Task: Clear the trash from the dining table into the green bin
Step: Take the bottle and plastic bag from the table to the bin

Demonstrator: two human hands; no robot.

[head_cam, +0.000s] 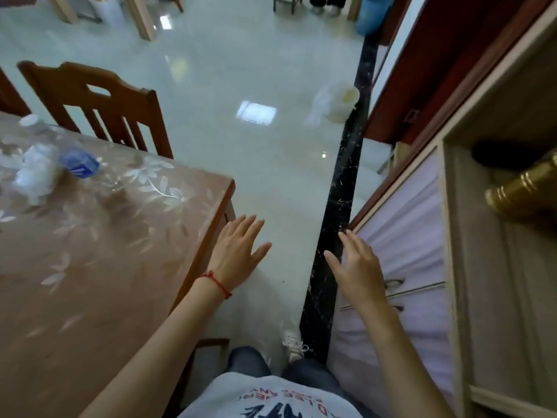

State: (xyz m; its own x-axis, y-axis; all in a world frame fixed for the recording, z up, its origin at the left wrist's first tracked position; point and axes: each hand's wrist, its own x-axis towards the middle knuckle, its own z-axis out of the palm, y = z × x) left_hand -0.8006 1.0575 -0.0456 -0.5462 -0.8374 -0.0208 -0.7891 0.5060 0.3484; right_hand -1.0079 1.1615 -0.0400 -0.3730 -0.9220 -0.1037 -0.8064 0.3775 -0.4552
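Note:
The dining table (99, 267) fills the left side, covered with a flowered plastic sheet. On its far left lie a clear plastic bottle with a blue label (77, 161) on its side and crumpled white tissue (34, 173) beside it. My left hand (238, 251), with a red string on the wrist, hovers open just off the table's right edge. My right hand (355, 267) is open over the dark floor strip, fingers spread. Both hands hold nothing. No green bin is in view.
A wooden chair (99, 107) stands at the table's far side. A cabinet with pale lilac doors (416, 236) and a shelf holding a gold object (524, 194) lines the right. A pale container with a white bag (337, 102) sits on the glossy floor ahead.

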